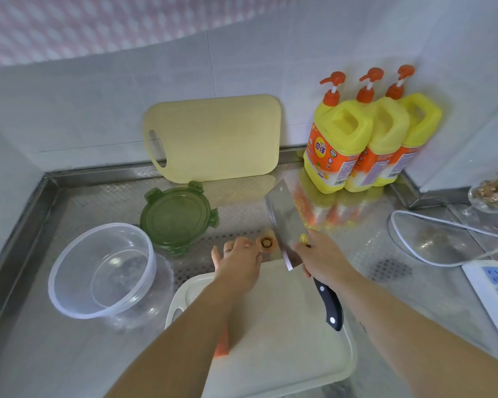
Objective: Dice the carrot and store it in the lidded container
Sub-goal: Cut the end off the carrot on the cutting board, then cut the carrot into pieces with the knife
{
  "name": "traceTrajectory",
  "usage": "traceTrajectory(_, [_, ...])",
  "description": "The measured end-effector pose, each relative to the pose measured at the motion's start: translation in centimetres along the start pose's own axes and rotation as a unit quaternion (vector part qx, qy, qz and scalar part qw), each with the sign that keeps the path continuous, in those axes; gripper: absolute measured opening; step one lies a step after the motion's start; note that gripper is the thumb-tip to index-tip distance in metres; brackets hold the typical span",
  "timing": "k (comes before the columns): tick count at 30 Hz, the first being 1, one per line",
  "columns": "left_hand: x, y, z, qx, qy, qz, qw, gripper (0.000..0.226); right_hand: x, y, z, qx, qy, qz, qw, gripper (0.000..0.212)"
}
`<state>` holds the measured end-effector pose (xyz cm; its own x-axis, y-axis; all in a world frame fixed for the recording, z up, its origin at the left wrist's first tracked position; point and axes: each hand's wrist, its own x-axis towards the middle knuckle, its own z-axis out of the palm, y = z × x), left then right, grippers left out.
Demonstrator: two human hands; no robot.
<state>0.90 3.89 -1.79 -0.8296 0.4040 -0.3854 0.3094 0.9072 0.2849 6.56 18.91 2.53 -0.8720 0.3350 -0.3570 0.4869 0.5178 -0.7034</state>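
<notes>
At frame centre my left hand (pixel 237 265) stretches straight fingers to the carrot stub (pixel 266 242), just past the cutting board (pixel 285 326); my right hand (pixel 324 259) grips the cleaver (pixel 285 219).

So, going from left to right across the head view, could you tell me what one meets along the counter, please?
clear bowl → green lid → left hand → carrot end → cleaver, gripped by the right hand → white cable → power strip. The yellow bottles overlap that span, so they are left out.
</notes>
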Motion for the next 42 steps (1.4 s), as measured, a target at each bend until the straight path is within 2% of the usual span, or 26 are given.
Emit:
traceTrajectory(4, [-0.2, -0.3, -0.4, -0.033, 0.038, 0.010, 0.999, 0.046, -0.1, -0.5, 0.7, -0.021, -0.006, -0.012, 1.000, 0.029])
traceTrajectory(9, [-0.6, 0.9, 1.3, -0.013, -0.008, 0.007, 1.000, 0.059, 0.3, -0.7, 2.1, 0.009, 0.001, -0.007, 1.000, 0.025])
traceTrajectory(15, [-0.2, 1.0, 1.3, -0.029, 0.015, -0.013, 0.999, 0.061, 0.4, -0.3, 1.9, 0.033, -0.003, 0.003, 0.999, 0.027])
traceTrajectory(18, [-0.1, 0.7, 0.3, -0.021, 0.005, -0.017, 1.000, 0.047, 0.3, -0.2, 1.8, 0.038, -0.003, 0.007, 0.999, 0.026])
traceTrajectory(21, [-1.1, -1.6, -1.9, -0.059, 0.059, -0.038, 0.996, 0.020, -0.6, -0.4, 0.9, 0.031, 0.015, -0.021, 0.999, 0.028])
traceTrajectory(24, [-3.9, -4.8, -3.5, -0.155, 0.064, -0.082, 0.982, 0.037, -1.8, -0.3, 0.2, -0.022, 0.015, -0.054, 0.998, 0.015])
traceTrajectory(27, [-6.3, -8.0, -2.5, -0.157, 0.003, -0.113, 0.981, 0.041, -2.9, -0.5, 0.5, -0.062, -0.010, -0.070, 0.996, 0.017])
traceTrajectory(29, [-7.9, -8.8, -1.5, -0.173, -0.040, -0.150, 0.973, 0.066, -3.6, -0.5, 1.1, -0.093, -0.032, -0.079, 0.992, 0.014])
traceTrajectory(31, [-9.3, -8.5, -0.6, -0.212, -0.072, -0.188, 0.956, 0.090, -4.4, -0.5, 1.8, -0.141, -0.041, -0.093, 0.985, 0.022])
traceTrajectory(33, [-10.3, -7.5, 0.3, -0.211, -0.086, -0.200, 0.953, 0.081, -5.2, -0.3, 2.7, -0.175, -0.051, -0.103, 0.978, 0.031])
traceTrajectory(35, [-10.8, -6.7, 0.9, -0.188, -0.055, -0.198, 0.961, 0.065, -5.9, 0.0, 3.4, -0.184, -0.067, -0.107, 0.975, 0.036])
traceTrajectory(37, [-10.9, -6.3, 1.2, -0.208, -0.006, -0.187, 0.960, 0.057, -6.4, 0.6, 3.8, -0.185, -0.080, -0.095, 0.975, 0.032])
traceTrajectory(39, [-11.0, -6.0, 1.5, -0.277, 0.054, -0.155, 0.947, 0.059, -6.7, 1.2, 3.8, -0.197, -0.078, -0.091, 0.973, 0.023])
traceTrajectory(42, [-10.9, -5.6, 1.7, -0.342, 0.135, -0.108, 0.924, 0.062, -7.2, 1.9, 3.6, -0.224, -0.065, -0.093, 0.968, 0.026])
